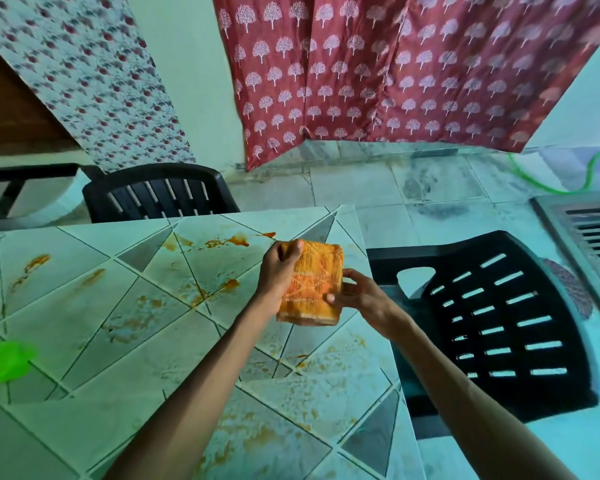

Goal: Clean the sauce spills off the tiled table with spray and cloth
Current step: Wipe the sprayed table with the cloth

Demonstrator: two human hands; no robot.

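A folded orange cloth (pixel 314 284) is held up above the right part of the tiled table (pixel 94 327). My left hand (pixel 279 271) grips its left side and top edge. My right hand (pixel 355 294) pinches its lower right side, thumb on the front. Orange-brown sauce spills (pixel 227 241) streak the far tiles, and more smears (pixel 201 294) lie in the middle and near the front. No spray bottle shows in the head view.
A bright green object (pixel 0 360) lies at the table's left edge. One black plastic chair (pixel 499 323) stands right of the table, another (pixel 160 192) behind it. A red patterned curtain (pixel 395 71) hangs at the back. A metal floor grate (pixel 593 237) is far right.
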